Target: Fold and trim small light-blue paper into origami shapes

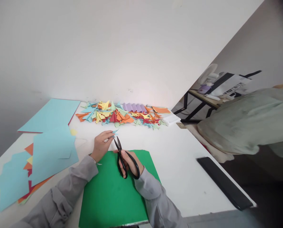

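My right hand (128,163) grips black scissors (122,156) by the loops, blades pointing up and away. My left hand (102,141) pinches a small light blue paper piece (114,132) at the scissor tips. Both hands hover over a green sheet (108,196) lying in front of me on the white table (179,164). Grey sleeves cover both my forearms.
A heap of folded coloured paper shapes (122,115) lies along the wall. Light blue sheets (51,115) and mixed coloured sheets (27,167) lie to the left. A black flat bar (224,183) rests near the right edge. A person in pale clothing (245,123) is at the right.
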Available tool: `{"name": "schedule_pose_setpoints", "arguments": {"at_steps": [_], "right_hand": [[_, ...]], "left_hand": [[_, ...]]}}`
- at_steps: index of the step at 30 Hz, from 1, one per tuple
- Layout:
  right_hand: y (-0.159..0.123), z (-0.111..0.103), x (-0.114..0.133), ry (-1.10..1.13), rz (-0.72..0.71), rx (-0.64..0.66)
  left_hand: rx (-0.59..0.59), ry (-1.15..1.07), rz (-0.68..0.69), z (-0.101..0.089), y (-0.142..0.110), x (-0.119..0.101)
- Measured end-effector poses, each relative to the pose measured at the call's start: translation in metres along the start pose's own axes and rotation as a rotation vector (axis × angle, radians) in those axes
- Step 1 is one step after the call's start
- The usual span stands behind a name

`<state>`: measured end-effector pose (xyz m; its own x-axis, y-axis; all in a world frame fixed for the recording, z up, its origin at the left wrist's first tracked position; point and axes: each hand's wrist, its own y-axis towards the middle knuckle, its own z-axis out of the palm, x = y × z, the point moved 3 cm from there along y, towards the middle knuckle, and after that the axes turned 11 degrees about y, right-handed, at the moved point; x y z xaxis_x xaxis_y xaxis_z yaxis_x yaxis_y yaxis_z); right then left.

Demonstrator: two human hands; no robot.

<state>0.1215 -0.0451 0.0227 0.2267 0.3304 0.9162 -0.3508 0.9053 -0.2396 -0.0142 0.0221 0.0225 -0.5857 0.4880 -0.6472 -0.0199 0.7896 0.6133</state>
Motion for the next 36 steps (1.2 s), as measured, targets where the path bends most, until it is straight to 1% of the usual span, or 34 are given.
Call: {"name": "schedule_pose_setpoints", "arguments": {"at_steps": [5,11,15,19,28,36], "right_hand": [[0.0,0.0,0.0001,-0.007,-0.001,-0.011],[0.0001,0.0,0.0004,-0.015,-0.015,-0.014],[0.0004,-0.0003,0.0011,-0.012,-0.029,-0.019],[0.0004,0.0001,0.0016,-0.009,-0.045,-0.015],[-0.0002,-0.0023,-0.0028,-0.13,-0.094,-0.087],[-0.0008,-0.0044,-0.0025,-0.183,-0.093,-0.108]], "left_hand": [[0.008,-0.015,-0.025,0.0012,0.0,0.0013],[0.034,-0.012,0.013,0.0036,-0.002,0.0039],[0.062,0.015,0.054,0.0048,-0.0033,0.0052],[0.066,0.055,0.098,0.0042,-0.0039,0.005],[0.041,0.116,0.182,0.0012,-0.0038,0.0005],[-0.052,0.163,0.291,-0.0017,-0.0033,-0.0028]]}}
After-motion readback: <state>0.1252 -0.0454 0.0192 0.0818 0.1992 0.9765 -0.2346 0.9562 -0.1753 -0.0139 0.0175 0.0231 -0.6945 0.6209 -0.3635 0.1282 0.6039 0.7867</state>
